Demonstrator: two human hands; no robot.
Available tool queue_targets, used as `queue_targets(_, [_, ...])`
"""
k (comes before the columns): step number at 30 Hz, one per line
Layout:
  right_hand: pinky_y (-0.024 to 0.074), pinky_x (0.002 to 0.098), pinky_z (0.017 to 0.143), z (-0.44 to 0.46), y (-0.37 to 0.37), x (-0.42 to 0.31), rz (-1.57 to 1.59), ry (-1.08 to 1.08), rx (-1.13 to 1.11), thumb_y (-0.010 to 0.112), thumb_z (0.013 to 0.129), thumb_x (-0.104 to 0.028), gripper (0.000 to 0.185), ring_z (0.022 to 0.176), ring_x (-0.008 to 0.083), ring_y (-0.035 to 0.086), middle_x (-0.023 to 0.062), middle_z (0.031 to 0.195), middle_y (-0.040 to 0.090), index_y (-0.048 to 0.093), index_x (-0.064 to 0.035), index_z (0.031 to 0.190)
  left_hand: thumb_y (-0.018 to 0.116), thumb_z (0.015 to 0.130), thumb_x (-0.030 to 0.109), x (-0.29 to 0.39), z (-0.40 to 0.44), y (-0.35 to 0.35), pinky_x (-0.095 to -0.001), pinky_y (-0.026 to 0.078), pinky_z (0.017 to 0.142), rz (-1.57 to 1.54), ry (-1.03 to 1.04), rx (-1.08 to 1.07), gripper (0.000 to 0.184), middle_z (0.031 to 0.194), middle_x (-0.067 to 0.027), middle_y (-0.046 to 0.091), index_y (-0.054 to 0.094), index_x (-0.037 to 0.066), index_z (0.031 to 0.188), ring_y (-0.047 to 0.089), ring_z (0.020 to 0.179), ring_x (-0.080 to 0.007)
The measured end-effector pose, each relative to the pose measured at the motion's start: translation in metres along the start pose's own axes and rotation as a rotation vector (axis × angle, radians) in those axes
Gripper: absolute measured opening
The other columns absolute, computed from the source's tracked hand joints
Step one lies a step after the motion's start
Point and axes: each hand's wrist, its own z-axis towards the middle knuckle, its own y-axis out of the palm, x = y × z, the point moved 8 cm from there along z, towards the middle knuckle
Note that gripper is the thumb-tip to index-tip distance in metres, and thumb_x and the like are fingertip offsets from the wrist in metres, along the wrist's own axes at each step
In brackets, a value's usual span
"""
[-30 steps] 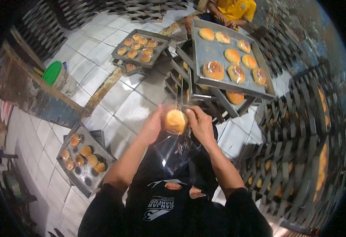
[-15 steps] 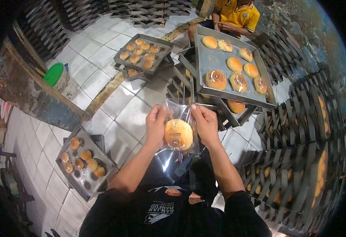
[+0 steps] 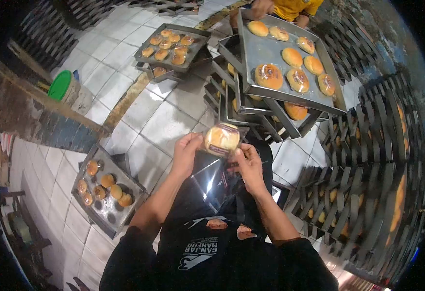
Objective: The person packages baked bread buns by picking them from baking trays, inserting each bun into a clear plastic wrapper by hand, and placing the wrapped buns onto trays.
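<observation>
A round golden bun in a clear printed bag (image 3: 221, 139) is held up in front of my lap. My left hand (image 3: 188, 151) pinches the bag at its left side. At the lower right of the bag, my right hand (image 3: 247, 165) has its fingers closed on the plastic. Clear plastic sheets (image 3: 210, 182) lie on my lap below the bun. Beyond my hands, a metal tray (image 3: 265, 47) of buns, some of them bagged, tops a stack of crossed trays.
At the left lies a tray (image 3: 116, 219) of buns, and farther off another tray (image 3: 196, 40) holds bagged buns. A bucket with a green lid (image 3: 60, 86) stands at the left. Tray stacks (image 3: 353, 194) line the right. A person in a yellow shirt (image 3: 295, 8) is behind the top tray.
The bagged bun has risen and turned, so its bag opening no longer points away from me. My right hand has shifted lower on the bag. The other person's hand has reached the tray's far corner.
</observation>
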Motion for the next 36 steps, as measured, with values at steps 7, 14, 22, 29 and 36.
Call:
queue_targets(7, [0.0586, 0.0368, 0.086, 0.027, -0.011, -0.185, -0.794, -1.023, 0.196, 0.073, 0.093, -0.01, 0.048, 0.104, 0.0281, 0.071, 0.0167, 0.121, 0.068, 0.053, 0.0013, 0.135, 0.069, 0.097, 0.023, 0.062, 0.0, 0.057, -0.0326, 0.047, 0.086, 0.26, 0.222, 0.014, 0.021, 0.119, -0.0096, 0.062, 0.065, 0.003, 0.101, 0.06, 0.1, -0.0168])
queue_targets(14, [0.0424, 0.0419, 0.111, 0.039, -0.016, -0.202, -0.782, -0.601, -0.081, 0.081, 0.086, -0.02, 0.064, 0.134, 0.0323, 0.054, 0.02, 0.139, 0.059, 0.053, 0.0, 0.14, 0.075, 0.087, 0.029, 0.03, -0.066, 0.062, -0.0446, 0.045, 0.087, 1.306, 0.324, -0.456, 0.024, 0.097, -0.011, 0.058, 0.062, 0.009, 0.093, 0.059, 0.092, -0.0344])
queue_targets(22, [0.051, 0.0301, 0.086, -0.026, -0.041, -0.075, -0.233, -0.006, -0.601, 0.08, 0.087, -0.01, 0.047, 0.096, 0.0135, 0.063, 0.0079, 0.116, 0.067, 0.062, 0.0012, 0.129, 0.066, 0.099, 0.017, 0.06, -0.084, 0.083, -0.0363, 0.056, 0.079, 0.635, 0.067, -0.509, 0.021, 0.102, -0.0143, 0.073, 0.055, 0.001, 0.106, 0.071, 0.094, -0.021])
queue_targets(29, [0.0536, 0.0244, 0.066, -0.046, -0.049, -0.165, -0.495, -0.308, -0.666, 0.073, 0.093, -0.008, 0.016, 0.079, 0.0086, 0.064, 0.0094, 0.112, 0.067, 0.071, 0.0042, 0.103, 0.063, 0.102, 0.02, 0.025, -0.095, 0.132, -0.0327, 0.058, 0.075, 0.247, -0.452, -0.858, 0.036, 0.093, -0.0156, 0.074, 0.059, -0.005, 0.128, 0.074, 0.084, -0.0228])
queue_targets(36, [0.0455, 0.0379, 0.109, 0.05, -0.057, -0.229, -1.251, -0.775, -0.215, 0.072, 0.095, -0.033, 0.055, 0.125, 0.0234, 0.061, 0.013, 0.136, 0.065, 0.058, -0.0038, 0.14, 0.061, 0.104, 0.023, 0.011, -0.039, 0.038, -0.0317, 0.058, 0.068, 0.127, -0.277, -0.243, 0.023, 0.087, -0.0129, 0.074, 0.067, 0.001, 0.103, 0.07, 0.069, -0.0184])
